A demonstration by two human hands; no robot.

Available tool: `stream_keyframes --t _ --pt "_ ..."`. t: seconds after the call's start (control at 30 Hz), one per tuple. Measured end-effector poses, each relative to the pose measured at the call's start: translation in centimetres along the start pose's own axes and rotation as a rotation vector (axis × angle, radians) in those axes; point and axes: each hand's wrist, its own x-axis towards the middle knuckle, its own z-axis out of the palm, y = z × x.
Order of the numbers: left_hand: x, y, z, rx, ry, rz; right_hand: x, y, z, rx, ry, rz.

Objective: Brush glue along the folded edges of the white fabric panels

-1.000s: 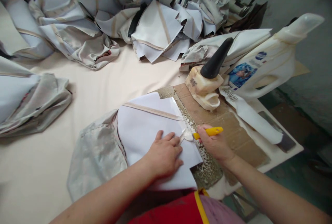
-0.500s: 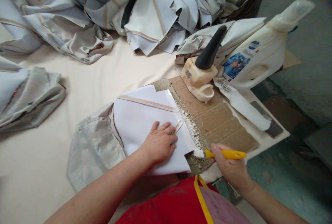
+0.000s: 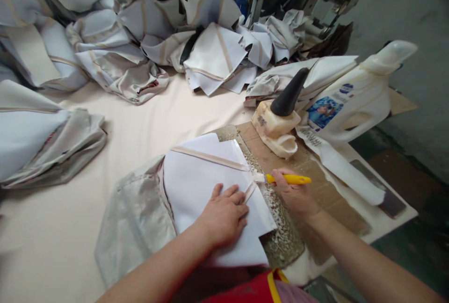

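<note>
My left hand (image 3: 226, 214) lies spread on a white fabric piece (image 3: 196, 176) with a beige strip across it, pressing it flat. Grey lining (image 3: 136, 219) bunches out from the piece's left side. The piece's right edge rests over a crusted, speckled board (image 3: 284, 233). In my right hand (image 3: 293, 195) is a small brush with a yellow handle (image 3: 296, 179). Its pale bristles touch the fabric's right edge, near the end of the beige strip. A wet-looking whitish band runs along that edge.
A stained pot (image 3: 273, 123) with a black cone on top stands on brown cardboard (image 3: 326, 186). Behind it leans a white jug (image 3: 351, 97) with a blue label. Heaped sewn fabric pieces (image 3: 213, 55) line the back, and another bundle (image 3: 70, 148) lies at left.
My right hand has moved the brush along the fabric's right edge, from the near corner to farther up. My left hand stays on the fabric. The camera view has tilted up.
</note>
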Motion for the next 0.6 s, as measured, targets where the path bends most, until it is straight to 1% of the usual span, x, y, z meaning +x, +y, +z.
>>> stream_keyframes --t 0.03,0.1,0.17,0.2,0.3,0.33,0.4,0.47,0.5,0.6 --pt "0.0 0.0 -0.1 -0.015 -0.004 0.000 0.2 -0.1 -0.1 -0.017 -0.011 -0.022" --pt "-0.1 -0.2 -0.6 -0.060 0.003 0.013 0.3 -0.4 0.0 -0.040 -0.081 -0.071" --pt "-0.1 -1.0 -1.3 -0.095 0.054 0.019 0.5 -0.6 0.1 -0.052 -0.140 -0.118" --pt "-0.1 -1.8 -1.9 -0.093 0.094 0.010 0.6 -0.7 0.2 -0.056 -0.134 -0.140" --pt "0.1 -5.1 -4.1 0.017 0.226 -0.079 1.2 -0.9 0.3 -0.059 -0.011 -0.207" --pt "0.3 -6.4 -5.1 0.073 0.263 -0.133 1.4 -1.0 0.4 -0.055 -0.003 -0.231" --pt "0.8 -9.3 -7.0 0.170 0.305 -0.274 2.0 -1.3 0.7 -0.042 -0.066 -0.267" --pt "1.6 -11.9 -8.7 0.216 0.287 -0.422 2.7 -1.5 1.1 -0.031 -0.134 -0.319" --pt "1.9 -13.0 -9.3 0.218 0.262 -0.476 3.0 -1.6 1.3 -0.032 -0.134 -0.353" --pt "3.1 -15.8 -10.5 0.176 0.176 -0.555 3.8 -2.0 1.8 -0.059 -0.034 -0.425"
